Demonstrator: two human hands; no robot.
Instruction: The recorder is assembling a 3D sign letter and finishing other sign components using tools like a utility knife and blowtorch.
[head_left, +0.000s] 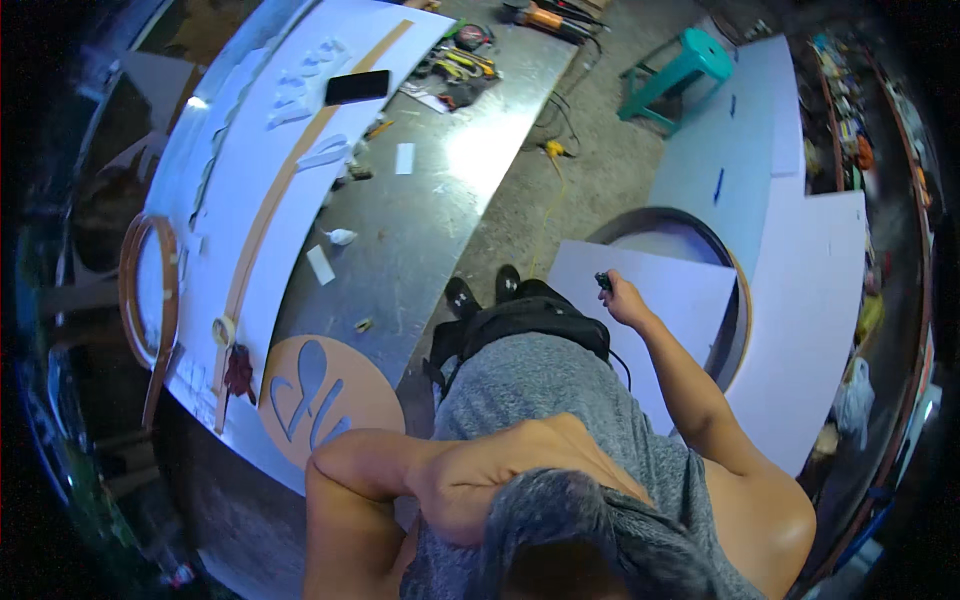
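My right hand (624,300) is closed round a small black object (603,281), held out over a white board (660,310) on my right. What kind of object it is cannot be made out. My left arm is bent across my chest, with my left hand (545,440) up against the bunched grey cloth of my shirt (545,495). Its fingers are hidden, so I cannot see whether they grip the cloth. Near my left elbow lies a round tan board (375,375) with curved shapes cut out of it.
A metal worktable (440,200) on my left bears a white sheet (290,190), a dark phone (357,87), hand tools (465,65) and a brown ring-shaped strip (165,290). A large dark-rimmed ring (742,320) lies under the white board. Beyond are a green stool (690,70) and a cable (556,200) on the floor.
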